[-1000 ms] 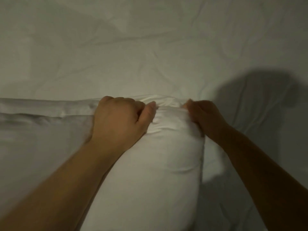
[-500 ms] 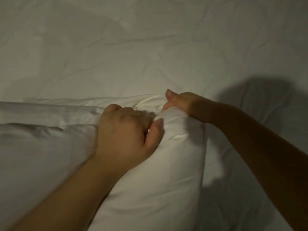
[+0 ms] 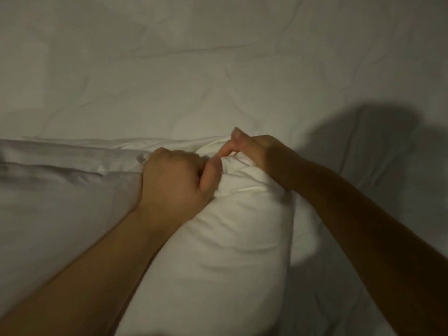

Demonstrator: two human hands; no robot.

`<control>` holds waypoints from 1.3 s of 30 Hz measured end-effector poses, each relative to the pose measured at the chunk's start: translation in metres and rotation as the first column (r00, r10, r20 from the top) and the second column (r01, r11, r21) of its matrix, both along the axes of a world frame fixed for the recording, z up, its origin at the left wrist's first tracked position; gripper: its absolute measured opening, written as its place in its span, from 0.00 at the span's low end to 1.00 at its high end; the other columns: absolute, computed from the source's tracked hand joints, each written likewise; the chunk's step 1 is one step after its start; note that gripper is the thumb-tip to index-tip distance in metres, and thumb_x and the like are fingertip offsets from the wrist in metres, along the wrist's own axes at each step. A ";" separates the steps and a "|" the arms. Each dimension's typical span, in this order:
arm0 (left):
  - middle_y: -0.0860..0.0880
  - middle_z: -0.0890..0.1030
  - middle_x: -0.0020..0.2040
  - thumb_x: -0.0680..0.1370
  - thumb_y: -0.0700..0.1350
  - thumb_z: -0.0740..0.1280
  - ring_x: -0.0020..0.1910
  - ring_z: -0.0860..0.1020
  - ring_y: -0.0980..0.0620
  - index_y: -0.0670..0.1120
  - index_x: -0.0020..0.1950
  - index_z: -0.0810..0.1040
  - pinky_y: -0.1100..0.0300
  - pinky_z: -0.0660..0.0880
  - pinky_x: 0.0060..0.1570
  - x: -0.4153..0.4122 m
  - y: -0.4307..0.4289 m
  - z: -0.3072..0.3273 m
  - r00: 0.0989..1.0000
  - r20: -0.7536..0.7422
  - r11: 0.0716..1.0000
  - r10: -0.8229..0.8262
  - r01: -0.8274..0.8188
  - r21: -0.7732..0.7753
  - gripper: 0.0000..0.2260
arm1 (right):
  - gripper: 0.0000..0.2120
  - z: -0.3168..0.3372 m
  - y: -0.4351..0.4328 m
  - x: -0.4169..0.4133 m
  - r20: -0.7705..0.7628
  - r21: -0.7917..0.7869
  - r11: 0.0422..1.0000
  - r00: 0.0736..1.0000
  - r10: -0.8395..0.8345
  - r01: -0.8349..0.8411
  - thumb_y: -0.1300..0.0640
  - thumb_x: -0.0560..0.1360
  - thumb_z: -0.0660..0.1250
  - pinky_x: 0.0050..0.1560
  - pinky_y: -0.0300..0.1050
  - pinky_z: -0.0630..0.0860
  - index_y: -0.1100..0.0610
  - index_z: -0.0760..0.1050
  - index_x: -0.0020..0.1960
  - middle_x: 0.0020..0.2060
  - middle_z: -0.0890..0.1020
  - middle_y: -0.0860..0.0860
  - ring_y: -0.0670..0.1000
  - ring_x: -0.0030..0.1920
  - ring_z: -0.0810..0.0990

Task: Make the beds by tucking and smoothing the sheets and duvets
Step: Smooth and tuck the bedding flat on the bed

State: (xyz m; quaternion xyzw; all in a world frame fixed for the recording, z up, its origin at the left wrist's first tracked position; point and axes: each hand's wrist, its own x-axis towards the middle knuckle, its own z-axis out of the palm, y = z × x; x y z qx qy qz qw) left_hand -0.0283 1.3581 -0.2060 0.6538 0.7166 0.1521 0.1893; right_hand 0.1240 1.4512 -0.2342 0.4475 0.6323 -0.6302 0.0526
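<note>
Dim white bedding from edge to edge, with a wrinkled sheet (image 3: 218, 69) filling the far half. At the near middle, fingers of the left hand (image 3: 177, 183) clenched tight round a bunch of cloth at the corner of the duvet (image 3: 230, 238), thumb pressed against the puffed side of that corner. Just beside it, right hand (image 3: 254, 149) on top of the same corner: thumb lifted clear of the cloth, forefinger stretched down toward the left thumb, tip close to it or touching, too blurred to tell which. Other right fingers hidden behind the fold, so cannot tell whether gripping or only resting. Both forearms bare, reaching in from the near edge, left from the lower left, right from the lower right and in shade. Duvet corner plump and rounded between the two arms, lying on the sheet; rest of the duvet spread flat away to the left, its folded far edge running straight toward the left border. Dark shadow (image 3: 363, 141) cast on the sheet beyond the right wrist.
</note>
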 end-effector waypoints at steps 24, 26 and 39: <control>0.51 0.68 0.22 0.80 0.55 0.56 0.34 0.78 0.41 0.50 0.23 0.65 0.56 0.64 0.36 -0.014 0.027 -0.014 0.980 0.116 0.984 0.161 -0.150 -0.096 0.24 | 0.17 -0.018 -0.002 0.038 -0.111 0.375 0.926 0.994 0.003 0.039 0.39 0.72 0.53 0.39 0.49 0.66 0.47 0.60 0.30 0.27 0.66 0.48 0.52 0.32 0.67; 0.47 0.70 0.22 0.78 0.55 0.55 0.32 0.78 0.41 0.48 0.24 0.66 0.54 0.68 0.37 -0.015 0.031 -0.023 0.977 0.136 0.983 0.166 -0.154 -0.100 0.24 | 0.16 -0.023 -0.004 0.036 -0.111 0.393 0.915 0.993 -0.049 0.089 0.41 0.74 0.52 0.37 0.48 0.64 0.48 0.56 0.31 0.27 0.63 0.49 0.52 0.32 0.64; 0.40 0.78 0.29 0.78 0.56 0.48 0.30 0.76 0.41 0.43 0.29 0.73 0.53 0.66 0.32 -0.018 0.029 -0.025 0.983 -0.066 0.983 0.172 -0.167 0.071 0.26 | 0.18 0.012 -0.051 0.008 -0.007 0.770 0.522 0.823 -0.567 0.367 0.49 0.74 0.59 0.52 0.52 0.76 0.58 0.79 0.55 0.47 0.83 0.56 0.59 0.49 0.81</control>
